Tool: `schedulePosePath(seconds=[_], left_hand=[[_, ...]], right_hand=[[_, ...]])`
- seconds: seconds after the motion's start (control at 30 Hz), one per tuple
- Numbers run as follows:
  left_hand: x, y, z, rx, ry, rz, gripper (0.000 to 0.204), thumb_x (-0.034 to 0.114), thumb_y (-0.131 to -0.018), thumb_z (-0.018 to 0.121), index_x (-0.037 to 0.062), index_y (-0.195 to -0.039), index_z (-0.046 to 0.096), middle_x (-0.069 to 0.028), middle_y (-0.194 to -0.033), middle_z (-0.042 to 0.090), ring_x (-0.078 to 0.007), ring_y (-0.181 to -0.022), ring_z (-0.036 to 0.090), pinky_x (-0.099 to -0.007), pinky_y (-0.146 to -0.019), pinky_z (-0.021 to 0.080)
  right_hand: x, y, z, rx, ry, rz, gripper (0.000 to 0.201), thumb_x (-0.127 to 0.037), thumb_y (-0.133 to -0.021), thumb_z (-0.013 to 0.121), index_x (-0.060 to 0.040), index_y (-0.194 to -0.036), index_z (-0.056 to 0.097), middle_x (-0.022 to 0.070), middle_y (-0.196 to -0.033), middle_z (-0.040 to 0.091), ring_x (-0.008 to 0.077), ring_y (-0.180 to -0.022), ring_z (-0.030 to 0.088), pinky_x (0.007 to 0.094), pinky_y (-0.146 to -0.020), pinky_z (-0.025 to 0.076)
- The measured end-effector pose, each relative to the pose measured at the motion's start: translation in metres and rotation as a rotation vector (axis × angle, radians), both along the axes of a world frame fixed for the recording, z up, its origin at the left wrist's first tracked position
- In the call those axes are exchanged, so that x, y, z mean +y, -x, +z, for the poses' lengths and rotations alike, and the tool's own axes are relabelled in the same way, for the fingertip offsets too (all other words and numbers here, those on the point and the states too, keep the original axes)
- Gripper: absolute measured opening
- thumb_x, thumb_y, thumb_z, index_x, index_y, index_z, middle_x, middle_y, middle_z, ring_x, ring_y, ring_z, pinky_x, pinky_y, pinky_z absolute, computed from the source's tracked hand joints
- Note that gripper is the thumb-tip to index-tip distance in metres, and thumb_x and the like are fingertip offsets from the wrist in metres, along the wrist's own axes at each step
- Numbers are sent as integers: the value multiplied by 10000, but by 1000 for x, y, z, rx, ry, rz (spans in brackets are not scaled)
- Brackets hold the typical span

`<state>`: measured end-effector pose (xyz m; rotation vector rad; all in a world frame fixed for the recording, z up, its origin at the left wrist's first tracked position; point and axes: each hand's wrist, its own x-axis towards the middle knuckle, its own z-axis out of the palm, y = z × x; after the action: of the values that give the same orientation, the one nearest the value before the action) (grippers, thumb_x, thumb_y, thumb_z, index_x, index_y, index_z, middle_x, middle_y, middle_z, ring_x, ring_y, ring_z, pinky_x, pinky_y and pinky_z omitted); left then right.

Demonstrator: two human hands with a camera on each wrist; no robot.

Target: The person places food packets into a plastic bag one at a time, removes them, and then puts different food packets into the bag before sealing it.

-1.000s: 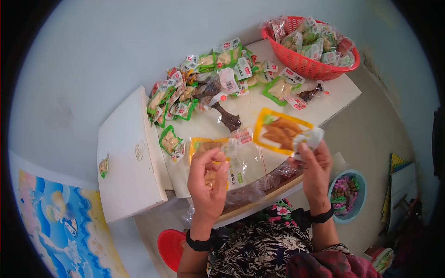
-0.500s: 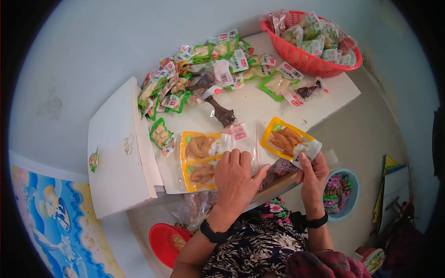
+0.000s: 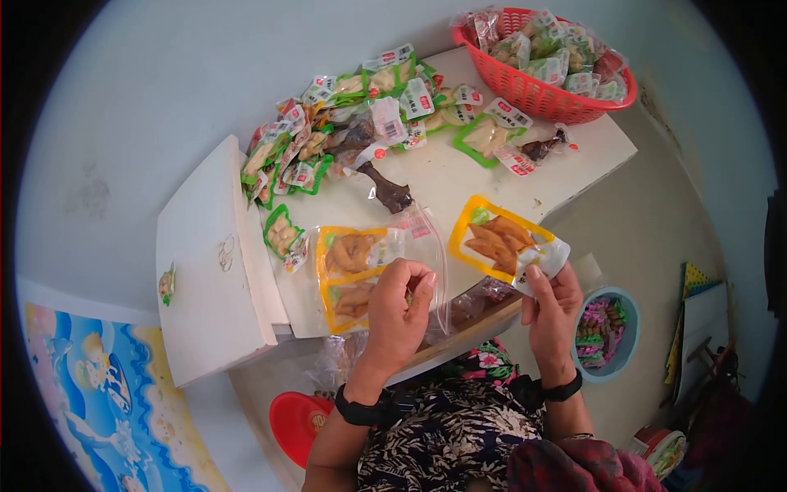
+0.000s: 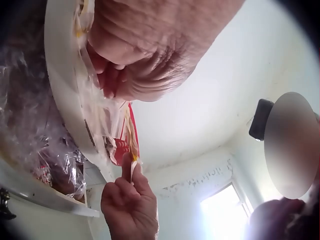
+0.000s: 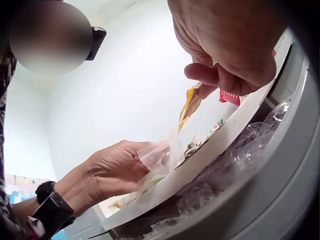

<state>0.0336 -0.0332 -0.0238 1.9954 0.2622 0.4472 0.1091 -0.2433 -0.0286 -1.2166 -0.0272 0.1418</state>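
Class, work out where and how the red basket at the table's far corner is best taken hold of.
Probably by the rim of the red basket, at both narrow ends, reaching in from outside. Its opening is a long oval and it is heaped with packets, so holding opposite ends should keep it level.

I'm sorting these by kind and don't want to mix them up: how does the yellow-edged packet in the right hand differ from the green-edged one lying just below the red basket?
The yellow-edged packet shows orange-brown food; the green-edged packet shows pale food. The first is pinched in the right hand; the second lies on the white table. Both have see-through fronts and a whitish end.
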Motion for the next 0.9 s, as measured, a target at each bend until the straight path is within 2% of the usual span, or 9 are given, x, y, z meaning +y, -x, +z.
schedulePosePath(seconds=[0.27,0.4,0.43,0.63,0.73,0.83,0.9], left_hand=[[-1,3,2,-2,50,-13,127,135,-1072,665,27,-1020,623,28,-889,572,-51,-800,496,-231,-738,443],[-1,2,4,-11,152,-12,123,138,-1078,657,32,-1024,624,35,-895,581,-49,-807,499,-230,-750,442],[-1,2,4,-14,179,-11,122,138,-1079,655,33,-1026,624,36,-897,583,-50,-809,502,-230,-754,443],[1,3,1,-30,245,-26,126,144,-1078,662,33,-1027,629,34,-903,590,-54,-818,514,-238,-760,452],[-3,4,12,-78,-38,-23,110,112,-1053,678,27,-1004,629,-14,-896,601,-113,-794,559,-277,-743,474],[-8,4,24,-176,-329,-1,77,59,-1006,692,24,-979,628,-82,-890,601,-230,-790,601,-352,-717,493],[-14,5,35,-196,-414,19,72,35,-976,698,25,-972,626,-114,-890,599,-299,-801,602,-402,-709,495]], right_hand=[[-2,11,16,-105,-28,-64,279,-141,-1049,695,-2,-1290,680,19,-950,739,14,-513,498,173,-426,354],[-2,18,12,-96,76,5,296,-70,-1040,693,26,-1319,663,44,-996,740,40,-560,566,187,-456,429],[-4,18,5,-145,163,23,303,-43,-1033,696,40,-1322,657,55,-1016,738,54,-581,591,196,-471,460],[-8,18,7,-71,165,169,297,-62,-1031,706,37,-1308,667,38,-974,731,40,-547,561,192,-460,436],[-7,14,13,-4,155,199,299,-92,-1042,696,29,-1314,667,22,-931,729,20,-502,501,190,-438,382],[2,1,23,51,121,291,305,-127,-1054,685,21,-1321,669,10,-900,724,6,-472,440,192,-420,319],[10,-4,26,89,98,363,292,-134,-1064,666,21,-1312,668,3,-898,715,2,-466,419,195,-415,298]])
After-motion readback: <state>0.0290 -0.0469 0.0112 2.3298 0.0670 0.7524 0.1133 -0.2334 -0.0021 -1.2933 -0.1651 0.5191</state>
